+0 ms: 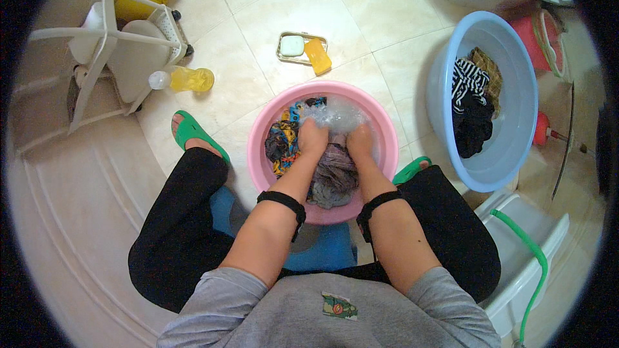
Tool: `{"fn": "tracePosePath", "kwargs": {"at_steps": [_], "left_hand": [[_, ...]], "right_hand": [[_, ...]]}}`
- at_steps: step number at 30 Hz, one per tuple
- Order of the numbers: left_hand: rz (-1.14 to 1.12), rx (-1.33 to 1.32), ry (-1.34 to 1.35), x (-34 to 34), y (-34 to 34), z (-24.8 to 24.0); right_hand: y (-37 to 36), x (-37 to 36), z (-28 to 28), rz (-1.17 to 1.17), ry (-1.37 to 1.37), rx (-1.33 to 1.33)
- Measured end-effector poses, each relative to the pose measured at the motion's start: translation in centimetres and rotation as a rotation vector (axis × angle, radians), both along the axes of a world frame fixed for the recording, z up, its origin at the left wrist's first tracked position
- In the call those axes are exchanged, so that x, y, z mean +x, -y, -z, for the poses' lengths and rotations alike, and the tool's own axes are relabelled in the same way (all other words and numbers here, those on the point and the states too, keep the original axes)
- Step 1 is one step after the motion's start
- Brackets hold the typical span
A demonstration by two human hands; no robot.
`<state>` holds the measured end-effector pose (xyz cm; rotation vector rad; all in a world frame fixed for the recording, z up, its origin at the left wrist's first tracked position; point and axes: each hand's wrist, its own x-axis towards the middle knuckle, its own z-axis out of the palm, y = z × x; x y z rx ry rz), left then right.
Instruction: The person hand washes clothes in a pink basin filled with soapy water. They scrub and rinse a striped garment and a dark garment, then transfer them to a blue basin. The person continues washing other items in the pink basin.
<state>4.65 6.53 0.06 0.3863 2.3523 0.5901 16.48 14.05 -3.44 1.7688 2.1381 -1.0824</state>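
A pink basin [257,174] of foamy water stands between my legs. My left hand [313,140] and my right hand [359,142] are both in it, side by side with a small gap. A wet grey garment [336,173] stretches between them and bunches toward my wrists; both hands are closed on its far part, their fingertips hidden by foam and cloth. Left of my left hand, a colourful patterned garment [282,142] lies against the basin wall. White suds [336,116] gather at the basin's far side.
Beyond the basin, a soap dish [296,60] holds a pale bar, and an orange bar [318,56] leans on its edge. A yellow bottle [192,79] lies at left by a white rack [106,38]. A blue tub [445,135] with dark clothes stands right, near a green hose [532,245].
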Motion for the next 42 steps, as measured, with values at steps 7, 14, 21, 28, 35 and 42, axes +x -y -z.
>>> {"fn": "tracePosePath", "kwargs": {"at_steps": [7, 14, 21, 28, 35, 42], "left_hand": [[-0.454, 0.553, 0.353, 1.4, 3.5, -2.7], [-0.355, 0.597, 0.385, 1.3, 5.0, -10.2], [-0.109, 0.656, 0.345, 2.2, 5.9, -15.7], [-0.389, 1.037, 0.707, 3.1, 5.2, -22.5], [-0.471, 1.105, 0.772, 1.2, 5.5, -24.8], [-0.703, 0.827, 0.76, -0.9, 6.7, -16.4]], "right_hand": [[-0.8, 0.2, -6.7, -0.059, -0.424, 0.108], [0.1, -0.3, -13.0, -0.217, -0.68, 0.021], [0.8, 1.4, -18.6, -0.269, -0.919, -0.124], [1.3, 4.6, -18.7, -0.348, -0.876, -0.208], [2.6, 5.7, -17.0, -0.112, -0.631, -0.164], [1.0, 6.7, -12.6, 0.304, -0.365, 0.133]]}}
